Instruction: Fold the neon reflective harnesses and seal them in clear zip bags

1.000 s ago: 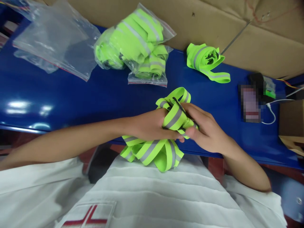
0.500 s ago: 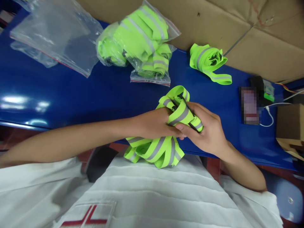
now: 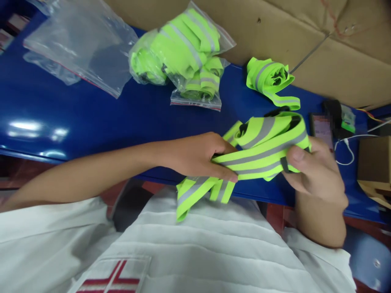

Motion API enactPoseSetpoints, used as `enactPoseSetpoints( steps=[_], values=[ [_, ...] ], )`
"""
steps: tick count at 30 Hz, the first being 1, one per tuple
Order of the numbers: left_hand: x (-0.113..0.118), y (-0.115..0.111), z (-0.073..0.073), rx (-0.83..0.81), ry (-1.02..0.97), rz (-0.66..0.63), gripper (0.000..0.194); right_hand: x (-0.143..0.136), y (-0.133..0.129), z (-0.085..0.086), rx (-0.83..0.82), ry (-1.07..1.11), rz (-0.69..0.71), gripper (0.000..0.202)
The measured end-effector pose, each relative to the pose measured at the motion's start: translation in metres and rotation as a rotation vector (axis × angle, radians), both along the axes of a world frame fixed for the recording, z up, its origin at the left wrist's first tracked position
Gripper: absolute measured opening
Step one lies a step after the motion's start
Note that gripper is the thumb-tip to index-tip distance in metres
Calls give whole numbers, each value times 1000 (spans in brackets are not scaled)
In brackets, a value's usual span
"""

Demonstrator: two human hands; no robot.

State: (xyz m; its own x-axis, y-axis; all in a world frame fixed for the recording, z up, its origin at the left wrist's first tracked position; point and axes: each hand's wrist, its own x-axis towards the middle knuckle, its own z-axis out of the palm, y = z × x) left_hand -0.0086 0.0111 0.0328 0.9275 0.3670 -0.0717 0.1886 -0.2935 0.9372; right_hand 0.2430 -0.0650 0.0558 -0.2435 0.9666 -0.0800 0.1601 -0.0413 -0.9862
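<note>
Stretched between my two hands is a bundle of neon-green straps (image 3: 262,156) with grey reflective stripes and black parts. My left hand (image 3: 204,156) grips its left end, and loose strap ends hang below that hand in front of the white shirt. My right hand (image 3: 317,171) pinches the right end, thumb on top, beside a black piece. Behind the hands, a rolled green strap (image 3: 269,79) lies on the blue table (image 3: 100,126) with one end trailing out.
Clear zip bags holding green straps (image 3: 186,49) lie at the back middle. Flat clear bags (image 3: 88,49) are at the back left. A phone (image 3: 322,128), a white cable and an open cardboard box (image 3: 374,162) are at the right. Brown cardboard (image 3: 305,24) stands behind.
My right hand has moved right, away from my left hand, drawing the straps out between them. The left hand has shifted slightly, and fewer strap loops hang beneath it.
</note>
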Motion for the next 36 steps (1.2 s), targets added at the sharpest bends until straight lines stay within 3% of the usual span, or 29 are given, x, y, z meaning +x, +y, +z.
enactPoseSetpoints(
  steps=[2,7,12,15,17,20,22,24,26,28,31,36],
  values=[
    [0,0,0,-113,-1,-55,26,-1,4,-1,-89,145,51,30],
    [2,-3,-3,-193,-93,-115,19,-11,16,-1,-327,307,71,29],
    [-1,-5,3,-105,-107,-186,21,-15,22,-10,-432,326,72,33],
    [-1,-6,-1,-46,-161,-153,21,-19,24,-24,-285,190,67,36],
    [0,-7,-6,-41,-183,-121,20,-20,25,-30,-46,-1,10,37],
    [0,-6,-9,-47,-182,-85,20,-19,21,-28,330,-287,-34,31],
    [0,-7,-9,-7,-196,-69,19,-18,16,-21,467,-386,71,38],
    [2,-9,-8,85,-219,-45,17,-21,9,-16,525,-456,177,55],
    [4,-12,-9,180,-233,10,18,-26,5,-15,555,-514,186,67],
    [7,-15,-11,178,-216,82,21,-31,3,-18,561,-528,128,60],
    [11,-17,-12,-39,-138,171,21,-36,5,-25,590,-522,65,45],
    [12,-19,-5,-305,-52,240,24,-36,8,-28,678,-585,-9,43]
  ],
)
